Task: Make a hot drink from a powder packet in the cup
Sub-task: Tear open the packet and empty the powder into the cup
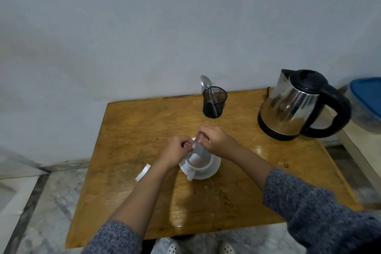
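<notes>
Both hands meet over the cup, pinching a small grey powder packet (pixel 198 147) between them: the left hand (pixel 179 149) has its fingers curled in and closed on the packet's upper left edge, and the right hand (pixel 213 139) grips the top of it from the other side, thumb and fingers pressed together. The packet hangs tilted, its lower end dipping toward the mouth of the white cup (pixel 199 166), though motion blur hides whether it touches the rim. Both forearms reach in from the near edge of the table, bare below grey knitted sleeves (pixel 305 202) pushed up toward the elbows, the wrists angled inward so the hands almost touch. The cup stands on a white saucer (pixel 214 168), its handle pointing toward the person; the right hand covers part of the saucer's far rim. Just left of the left wrist a torn silver strip (pixel 143 172) lies flat on the wooden table (pixel 144 130). Farther back, a black mesh holder (pixel 214 102) stands with a metal spoon (pixel 207 84) upright in it. To the right, well apart from the cup, sits a steel electric kettle (pixel 296 105) with a black lid and handle. A blue-lidded container (pixel 367 103) rests beyond the table's right edge.
</notes>
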### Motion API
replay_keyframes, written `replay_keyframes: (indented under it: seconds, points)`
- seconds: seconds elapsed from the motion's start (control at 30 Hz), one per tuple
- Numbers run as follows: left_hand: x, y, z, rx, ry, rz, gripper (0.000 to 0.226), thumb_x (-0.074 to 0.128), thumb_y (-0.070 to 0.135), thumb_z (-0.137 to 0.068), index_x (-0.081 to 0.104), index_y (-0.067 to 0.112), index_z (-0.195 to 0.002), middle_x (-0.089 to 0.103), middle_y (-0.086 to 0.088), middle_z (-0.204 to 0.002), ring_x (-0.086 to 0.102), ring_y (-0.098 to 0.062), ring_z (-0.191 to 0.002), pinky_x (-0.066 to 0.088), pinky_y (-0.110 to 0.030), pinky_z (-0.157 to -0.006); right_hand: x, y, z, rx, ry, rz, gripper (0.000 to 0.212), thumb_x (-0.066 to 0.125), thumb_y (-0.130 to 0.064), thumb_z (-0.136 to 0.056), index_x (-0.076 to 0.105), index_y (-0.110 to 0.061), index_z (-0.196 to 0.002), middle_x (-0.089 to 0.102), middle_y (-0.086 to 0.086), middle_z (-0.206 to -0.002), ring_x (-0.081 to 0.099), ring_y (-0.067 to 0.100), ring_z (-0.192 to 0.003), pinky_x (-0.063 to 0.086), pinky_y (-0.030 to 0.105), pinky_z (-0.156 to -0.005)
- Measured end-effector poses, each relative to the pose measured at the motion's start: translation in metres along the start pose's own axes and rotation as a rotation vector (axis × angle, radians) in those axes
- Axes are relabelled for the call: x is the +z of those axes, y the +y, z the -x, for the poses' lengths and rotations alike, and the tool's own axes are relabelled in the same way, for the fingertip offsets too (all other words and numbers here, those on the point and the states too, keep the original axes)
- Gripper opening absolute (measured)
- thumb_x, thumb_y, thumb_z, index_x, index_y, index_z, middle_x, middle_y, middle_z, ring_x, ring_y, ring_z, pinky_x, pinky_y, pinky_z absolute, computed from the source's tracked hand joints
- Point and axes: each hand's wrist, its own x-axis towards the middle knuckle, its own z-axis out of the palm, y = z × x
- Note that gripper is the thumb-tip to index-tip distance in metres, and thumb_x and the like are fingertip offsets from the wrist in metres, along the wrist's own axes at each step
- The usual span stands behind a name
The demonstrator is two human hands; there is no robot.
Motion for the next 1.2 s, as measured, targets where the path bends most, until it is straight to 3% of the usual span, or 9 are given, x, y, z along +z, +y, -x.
replay_keyframes:
  seconds: [0.2, 0.37, 0.43, 0.57, 0.63, 0.8, 0.97, 1.1, 1.2]
  points:
    - [0.005, -0.012, 0.012, -0.009, 0.126, 0.211, 0.014, 0.068, 0.012, -0.081, 0.068, 0.024, -0.075, 0.064, -0.003, -0.072, 0.055, -0.012, -0.069, 0.044, -0.027, -0.069, -0.015, -0.012, -0.002, 0.084, -0.176, 0.148, 0.034, 0.060, -0.032, -0.087, 0.059, -0.014, -0.116, 0.064, 0.007, -0.110, 0.057, 0.022, -0.101, 0.051, 0.042, -0.084]
    - [0.009, -0.014, 0.018, -0.007, 0.211, 0.228, 0.010, 0.067, 0.007, -0.081, 0.072, 0.008, -0.090, 0.065, -0.002, -0.076, 0.057, -0.008, -0.070, 0.045, -0.011, -0.066, -0.020, -0.020, -0.002, 0.116, -0.260, 0.306, 0.021, 0.055, -0.024, -0.091, 0.067, -0.008, -0.085, 0.060, 0.006, -0.075, 0.049, 0.017, -0.065, 0.038, 0.031, -0.057]
    - [0.010, -0.012, 0.019, -0.004, 0.233, 0.205, 0.012, 0.067, 0.006, -0.081, 0.071, 0.004, -0.092, 0.064, -0.001, -0.076, 0.055, -0.005, -0.068, 0.044, -0.008, -0.062, -0.019, -0.020, -0.001, 0.119, -0.244, 0.316, 0.020, 0.056, -0.022, -0.091, 0.069, -0.009, -0.084, 0.064, 0.007, -0.076, 0.050, 0.018, -0.063, 0.036, 0.029, -0.054]
    - [0.009, -0.012, 0.020, -0.014, 0.263, 0.220, 0.013, 0.067, 0.006, -0.081, 0.072, 0.005, -0.092, 0.064, 0.004, -0.074, 0.056, -0.007, -0.069, 0.044, -0.007, -0.062, -0.019, -0.021, 0.000, 0.104, -0.232, 0.294, 0.025, 0.061, -0.018, -0.088, 0.056, -0.013, -0.063, 0.048, 0.003, -0.060, 0.043, 0.019, -0.057, 0.030, 0.029, -0.051]
    - [0.009, -0.011, 0.020, -0.009, 0.269, 0.219, 0.013, 0.067, 0.006, -0.081, 0.072, 0.005, -0.093, 0.063, 0.008, -0.073, 0.056, -0.005, -0.069, 0.043, -0.003, -0.059, -0.019, -0.022, 0.001, 0.094, -0.226, 0.282, 0.026, 0.060, -0.016, -0.088, 0.054, -0.013, -0.062, 0.042, 0.001, -0.056, 0.037, 0.017, -0.054, 0.026, 0.029, -0.050]
    - [0.011, -0.009, 0.023, 0.013, 0.264, 0.206, 0.010, 0.066, 0.005, -0.081, 0.072, 0.004, -0.090, 0.063, 0.005, -0.073, 0.054, -0.002, -0.067, 0.042, -0.002, -0.059, -0.018, -0.023, 0.001, 0.122, -0.217, 0.266, 0.020, 0.062, -0.024, -0.088, 0.071, -0.006, -0.085, 0.067, 0.011, -0.077, 0.052, 0.019, -0.064, 0.038, 0.031, -0.056]
    - [0.012, -0.008, 0.025, 0.034, 0.269, 0.205, 0.011, 0.064, 0.004, -0.082, 0.071, 0.002, -0.089, 0.063, 0.001, -0.076, 0.053, -0.002, -0.067, 0.042, -0.002, -0.058, -0.017, -0.025, 0.004, 0.102, -0.215, 0.299, 0.040, 0.062, -0.016, -0.085, 0.040, -0.020, -0.052, 0.037, -0.002, -0.056, 0.033, 0.015, -0.052, 0.027, 0.030, -0.052]
    - [0.011, -0.008, 0.026, 0.050, 0.272, 0.190, 0.011, 0.064, 0.004, -0.082, 0.072, 0.002, -0.090, 0.065, -0.003, -0.080, 0.053, -0.001, -0.067, 0.041, -0.002, -0.059, -0.017, -0.025, 0.003, 0.125, -0.213, 0.281, 0.029, 0.064, -0.016, -0.084, 0.050, -0.019, -0.059, 0.042, -0.004, -0.058, 0.037, 0.012, -0.054, 0.028, 0.028, -0.050]
    - [0.011, -0.008, 0.026, 0.055, 0.280, 0.170, 0.011, 0.065, 0.004, -0.081, 0.072, 0.002, -0.090, 0.064, -0.002, -0.080, 0.053, -0.001, -0.068, 0.041, -0.001, -0.060, -0.016, -0.024, 0.002, 0.129, -0.234, 0.268, 0.038, 0.063, -0.014, -0.085, 0.043, -0.018, -0.053, 0.035, -0.003, -0.054, 0.031, 0.013, -0.051, 0.024, 0.028, -0.049]
